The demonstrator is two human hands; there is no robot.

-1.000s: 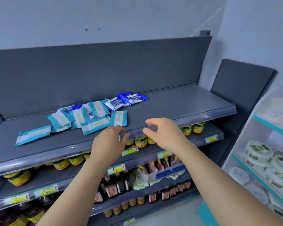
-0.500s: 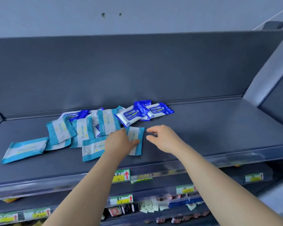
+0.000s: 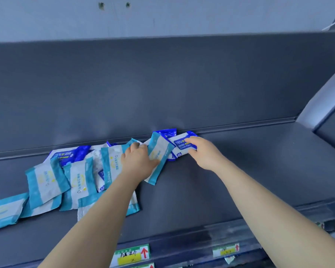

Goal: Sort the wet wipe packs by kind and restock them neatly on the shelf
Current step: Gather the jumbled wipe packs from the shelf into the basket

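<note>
Several wet wipe packs lie in a loose heap on the dark grey shelf (image 3: 249,171). Most are teal-and-white, like the pack (image 3: 45,182) at the left; a few dark blue "75%" packs (image 3: 66,154) are mixed in. My left hand (image 3: 138,161) grips a teal-and-white pack (image 3: 158,153) that is tilted up off the shelf. My right hand (image 3: 203,151) holds a dark blue-and-white "75%" pack (image 3: 179,145) near the back panel. Another dark blue pack (image 3: 167,133) lies behind it against the panel.
The shelf's back panel (image 3: 162,84) rises straight behind the heap. A side panel (image 3: 325,105) closes the shelf at the right. Price labels with red arrows (image 3: 132,255) sit on the front rail below. One teal pack (image 3: 2,211) lies at the far left edge.
Both hands have reached forward from the shelf's front into the heap. The left hand has taken a teal pack and the right hand a dark blue pack. The camera has moved closer.
</note>
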